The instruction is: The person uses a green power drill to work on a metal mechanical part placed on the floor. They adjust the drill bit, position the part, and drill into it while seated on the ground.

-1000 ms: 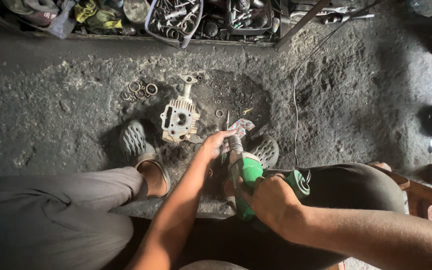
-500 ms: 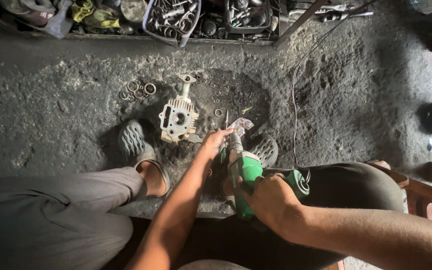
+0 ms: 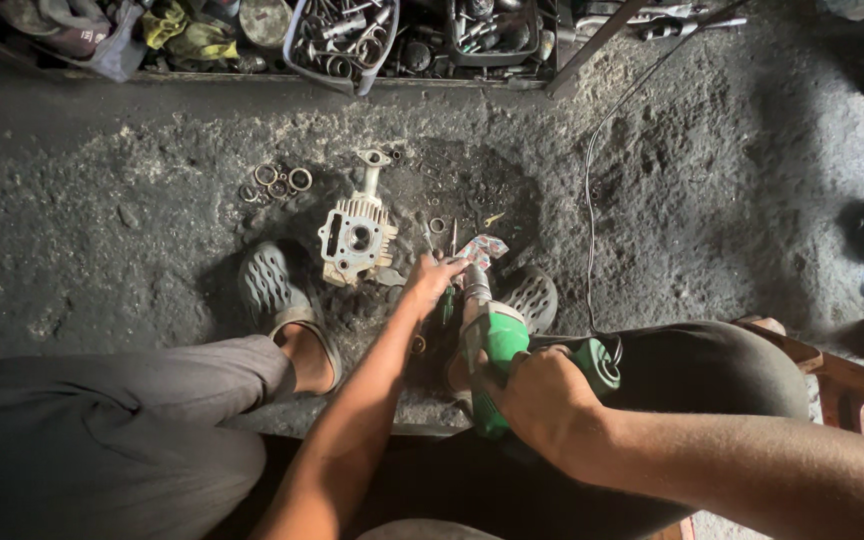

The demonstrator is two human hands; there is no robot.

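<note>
My right hand [image 3: 537, 398] grips the body of a green electric power tool [image 3: 492, 340] that points away from me toward the floor. My left hand [image 3: 433, 281] reaches to the tool's metal nose [image 3: 476, 283], fingers closed at its tip beside a crumpled patterned cloth [image 3: 481, 248]. What the fingers pinch is too small to tell. A pale metal engine cylinder [image 3: 357, 236] with fins lies on the dirty floor just left of my left hand. Several metal rings [image 3: 277, 181] lie further left.
My feet in grey clogs [image 3: 274, 284] [image 3: 532, 296] rest on the grimy concrete floor. A black cable [image 3: 592, 200] runs from the tool to the back. Bins of metal parts [image 3: 342, 40] line the far edge. A wooden seat corner [image 3: 832, 365] shows at right.
None beyond a slight camera shift; both hands stay on the green tool.
</note>
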